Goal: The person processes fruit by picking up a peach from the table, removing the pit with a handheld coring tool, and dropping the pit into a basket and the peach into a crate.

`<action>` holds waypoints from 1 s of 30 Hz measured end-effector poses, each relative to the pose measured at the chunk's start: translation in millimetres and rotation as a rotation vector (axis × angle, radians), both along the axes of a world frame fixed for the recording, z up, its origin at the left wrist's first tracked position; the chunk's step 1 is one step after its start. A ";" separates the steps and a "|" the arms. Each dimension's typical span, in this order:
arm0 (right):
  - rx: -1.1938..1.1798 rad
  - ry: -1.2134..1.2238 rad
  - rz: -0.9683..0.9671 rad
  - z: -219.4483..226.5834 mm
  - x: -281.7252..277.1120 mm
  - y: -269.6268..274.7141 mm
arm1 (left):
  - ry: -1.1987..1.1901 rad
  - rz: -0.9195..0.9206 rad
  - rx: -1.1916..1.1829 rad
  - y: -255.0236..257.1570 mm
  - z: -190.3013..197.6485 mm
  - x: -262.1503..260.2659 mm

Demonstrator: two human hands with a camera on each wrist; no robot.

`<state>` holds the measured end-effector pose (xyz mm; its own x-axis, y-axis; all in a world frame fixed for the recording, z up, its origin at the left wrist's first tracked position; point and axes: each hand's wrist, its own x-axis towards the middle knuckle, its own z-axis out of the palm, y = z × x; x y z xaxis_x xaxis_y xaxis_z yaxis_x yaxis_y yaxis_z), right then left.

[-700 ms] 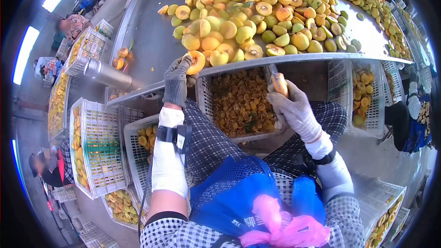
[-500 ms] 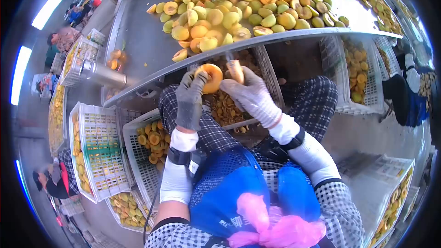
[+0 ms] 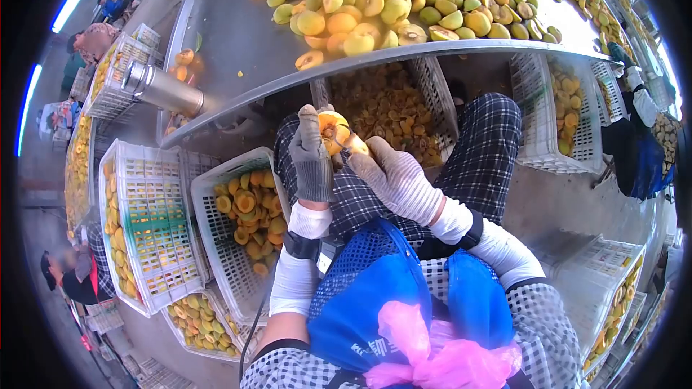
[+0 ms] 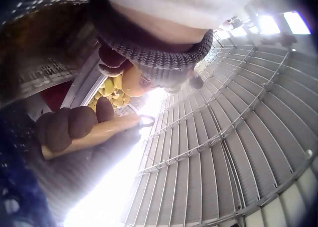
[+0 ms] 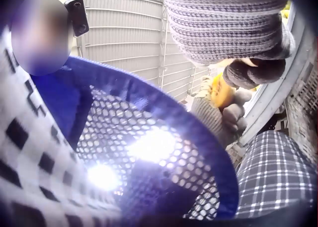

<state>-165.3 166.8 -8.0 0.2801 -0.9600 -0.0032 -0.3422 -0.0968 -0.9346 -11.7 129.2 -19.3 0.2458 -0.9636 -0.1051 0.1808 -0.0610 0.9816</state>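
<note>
My gloved left hand [image 3: 311, 157] grips a yellow peach half [image 3: 331, 128], its cut face turned up, in front of the table edge. From the right comes my gloved right hand [image 3: 401, 181], fingers curled round the wooden handle of a pitting tool [image 4: 102, 130]. The left wrist view shows a small metal loop at the tool's end. In the head view the tool's tip is at the middle of the cut face. The right wrist view has the peach half [image 5: 222, 91] between the left thumb and fingers.
A metal table [image 3: 252, 90] carries a heap of peach halves [image 3: 382, 7]. Below it, between the knees, stands a crate [image 3: 436, 94] of fruit scraps. Another crate [image 3: 209, 209] of peach halves is at the left. A steel flask [image 3: 164, 90] lies at the table's left corner.
My left hand has brought the peach half from the table edge down toward the lap. My right hand has swung left, bringing the pitting tool to the fruit.
</note>
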 end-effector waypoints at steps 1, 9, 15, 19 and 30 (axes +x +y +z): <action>-0.016 0.027 -0.009 -6.6 1.5 -2.6 | -0.005 0.024 -0.049 -2.1 -7.7 -1.6; 0.023 0.152 -0.017 -28.8 2.0 -29.5 | -0.059 0.062 -0.006 -16.8 -36.2 -11.7; 0.110 0.153 -0.034 -51.5 -6.3 -40.3 | -0.331 0.045 0.024 -29.7 -47.1 -26.4; 0.214 0.133 -0.053 -54.2 -11.5 -49.7 | -0.494 0.078 -0.015 -38.8 -45.6 -40.4; 0.465 -0.556 0.053 -78.8 -19.4 -44.6 | -0.134 -0.202 0.223 -51.0 -54.0 -28.7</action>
<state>-184.7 122.1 -86.8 0.4052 -0.8791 -0.2509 0.1895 0.3492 -0.9177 -40.4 78.2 -73.3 0.0783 -0.9511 -0.2989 0.0132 -0.2988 0.9542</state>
